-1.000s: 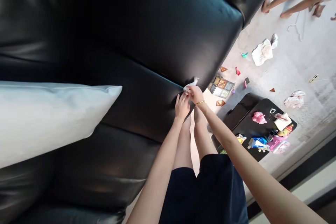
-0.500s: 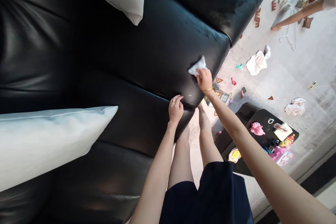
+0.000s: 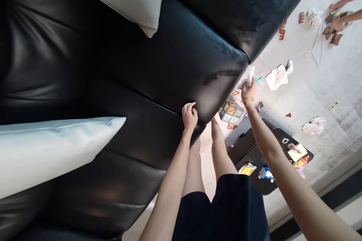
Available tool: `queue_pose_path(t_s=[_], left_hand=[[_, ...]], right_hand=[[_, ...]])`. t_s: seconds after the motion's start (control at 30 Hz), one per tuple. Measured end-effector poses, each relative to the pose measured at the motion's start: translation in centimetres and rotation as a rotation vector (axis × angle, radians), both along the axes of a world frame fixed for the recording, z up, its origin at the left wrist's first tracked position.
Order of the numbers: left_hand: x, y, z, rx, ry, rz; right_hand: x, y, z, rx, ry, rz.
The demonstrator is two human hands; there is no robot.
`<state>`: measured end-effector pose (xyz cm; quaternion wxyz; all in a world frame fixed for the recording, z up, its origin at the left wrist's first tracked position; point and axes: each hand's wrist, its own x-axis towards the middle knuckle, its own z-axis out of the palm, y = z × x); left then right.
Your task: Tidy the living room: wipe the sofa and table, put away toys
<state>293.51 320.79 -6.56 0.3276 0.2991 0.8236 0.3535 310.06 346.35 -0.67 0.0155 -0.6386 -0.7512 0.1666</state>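
Observation:
My right hand is closed around a crumpled white wipe, held just off the front edge of the black leather sofa, over the floor. Motion blurs the wipe a little. A dark, wet-looking streak curves across the seat cushion near that edge. My left hand rests on the sofa by the seam between two cushions, fingers slightly bent, thumb apart, with nothing in it.
Pale cushions lie on the sofa. A black table with small items stands at lower right. Colourful tiles, white clothing and a hanger lie on the floor. Another person's hands touch things at upper right.
My right hand has moved right with the wipe, off the cushion and past the sofa edge, leaving the dark streak visible. My left hand stays put. The other person's hands have shifted.

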Motion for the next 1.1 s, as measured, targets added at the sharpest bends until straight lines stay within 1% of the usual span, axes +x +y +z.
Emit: queue_pose_path(t_s=[0.03,0.07,0.13,0.17,0.23,0.3,0.37,0.43,0.47,0.53,0.57,0.63,0.67,0.7,0.73,0.77,0.8,0.87,0.9,0.97,1.0,1.03,1.1], left_hand=[[-0.1,0.2,-0.2,0.002,-0.014,0.022],[-0.4,0.4,-0.4,0.005,-0.032,0.036],[-1.1,0.4,-0.6,0.021,-0.068,0.045],[-1.4,0.2,-0.7,0.030,-0.077,0.048],[-2.0,-0.4,-0.7,0.040,-0.073,0.065],[-2.3,-1.2,-0.5,0.038,-0.059,0.112],[-2.1,-2.2,-0.2,0.028,-0.057,0.178],[-1.9,-3.5,0.2,0.004,-0.054,0.247],[-1.9,-4.2,0.4,-0.015,-0.047,0.281],[-2.3,-6.2,0.9,-0.073,-0.014,0.364],[-2.9,-7.4,1.0,-0.115,0.011,0.418],[-4.3,-10.3,1.0,-0.254,0.070,0.570],[-5.1,-11.8,0.8,-0.356,0.083,0.657],[-5.9,-13.4,0.4,-0.470,0.067,0.736],[-6.6,-14.9,-0.1,-0.574,0.019,0.790],[-7.1,-16.3,-0.9,-0.649,-0.053,0.810],[-7.5,-17.5,-1.7,-0.689,-0.135,0.799],[-7.8,-19.2,-3.5,-0.695,-0.258,0.740],[-7.7,-19.7,-4.3,-0.686,-0.280,0.719],[-7.6,-20.3,-5.7,-0.684,-0.292,0.703],[-7.5,-20.4,-6.2,-0.686,-0.295,0.703],[-7.5,-20.5,-6.6,-0.682,-0.299,0.701],[-7.5,-20.7,-7.0,-0.676,-0.313,0.695]], right_hand=[[-1.7,-0.6,-0.7,0.008,0.040,0.016],[-3.7,-1.1,-1.5,0.015,0.081,0.068],[-8.4,-1.7,-3.0,0.007,0.124,0.246],[-10.9,-1.8,-3.7,-0.008,0.110,0.319],[-15.7,-2.0,-4.9,-0.056,0.040,0.389],[-19.7,-2.8,-5.9,-0.120,-0.011,0.448],[-22.7,-4.8,-6.8,-0.208,-0.003,0.598],[-24.4,-8.1,-7.4,-0.310,0.046,0.800],[-24.7,-10.2,-7.5,-0.360,0.075,0.896],[-24.2,-14.3,-7.3,-0.485,0.110,1.092],[-23.5,-16.1,-7.0,-0.574,0.111,1.199],[-22.0,-18.8,-6.4,-0.766,0.092,1.412],[-21.7,-19.5,-6.2,-0.837,0.076,1.492],[-21.9,-19.8,-6.0,-0.859,0.069,1.533],[-22.8,-19.7,-6.1,-0.827,0.083,1.538],[-24.5,-19.5,-6.3,-0.751,0.114,1.514],[-26.9,-19.3,-6.7,-0.655,0.154,1.471],[-33.6,-19.3,-8.1,-0.475,0.238,1.380],[-37.4,-19.8,-9.1,-0.429,0.236,1.363],[-44.6,-21.7,-11.5,-0.390,0.162,1.370],[-47.7,-23.1,-12.8,-0.380,0.098,1.354],[-50.2,-24.7,-14.1,-0.361,0.034,1.320],[-53.9,-28.0,-16.5,-0.293,-0.055,1.205]])
